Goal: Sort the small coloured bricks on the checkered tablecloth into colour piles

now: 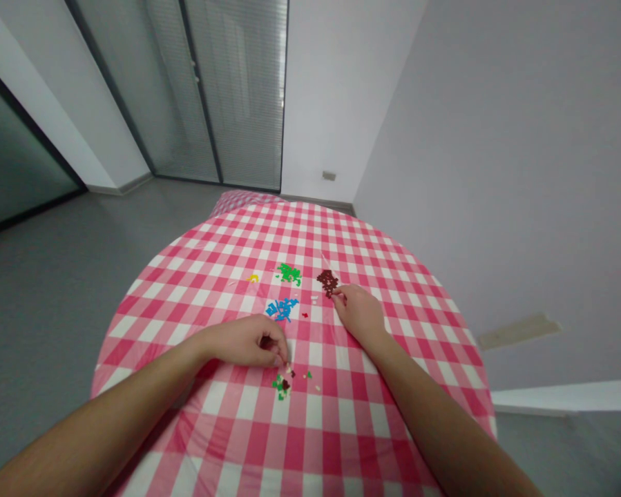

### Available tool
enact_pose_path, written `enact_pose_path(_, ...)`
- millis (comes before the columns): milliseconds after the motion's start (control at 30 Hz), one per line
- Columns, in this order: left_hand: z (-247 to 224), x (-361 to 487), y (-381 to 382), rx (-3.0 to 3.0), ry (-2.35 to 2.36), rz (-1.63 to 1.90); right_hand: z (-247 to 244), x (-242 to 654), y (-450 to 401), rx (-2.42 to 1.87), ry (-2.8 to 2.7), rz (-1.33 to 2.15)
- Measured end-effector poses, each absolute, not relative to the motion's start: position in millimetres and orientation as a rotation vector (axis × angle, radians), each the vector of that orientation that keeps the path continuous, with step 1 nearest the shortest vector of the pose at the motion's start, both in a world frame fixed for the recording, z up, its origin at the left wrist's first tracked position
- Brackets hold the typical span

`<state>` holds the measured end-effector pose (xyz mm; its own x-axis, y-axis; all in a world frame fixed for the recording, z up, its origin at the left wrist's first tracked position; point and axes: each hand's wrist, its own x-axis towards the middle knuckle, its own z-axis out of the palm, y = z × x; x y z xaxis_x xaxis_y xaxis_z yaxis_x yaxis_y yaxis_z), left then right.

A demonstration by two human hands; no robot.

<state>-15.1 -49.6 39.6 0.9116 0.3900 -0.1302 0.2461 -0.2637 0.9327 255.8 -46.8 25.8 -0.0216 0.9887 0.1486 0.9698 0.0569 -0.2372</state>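
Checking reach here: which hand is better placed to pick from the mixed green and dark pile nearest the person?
Likely the left hand: its fingers sit just above the mixed pile, while the right hand rests farther off, by the dark red pieces.

Two hands (245, 342), five colored-bit clusters (282, 309), one checked tablecloth (211, 297).

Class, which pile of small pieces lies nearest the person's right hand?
The dark maroon pile: it sits at the fingertips of the right hand, while the blue pile and the green pile lie farther left, apart from that hand.
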Motion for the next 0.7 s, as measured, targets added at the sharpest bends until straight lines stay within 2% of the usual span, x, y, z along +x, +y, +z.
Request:
enact_pose_path(167,41,-13,-50,1.960,0.464,0.158,37,249,-54,-1.903,-2.119,0.162)
enact_pose_path(333,42,-11,-51,2.028,0.494,0.157,53,222,-86,-1.360,-2.540,0.547)
enact_pose_path(433,38,-12,-51,2.035,0.480,0.193,54,207,-103,-1.145,-2.746,0.628)
enact_pose_path(700,33,-13,-50,2.014,0.505,0.175,47,199,-110,-1.118,-2.763,0.683)
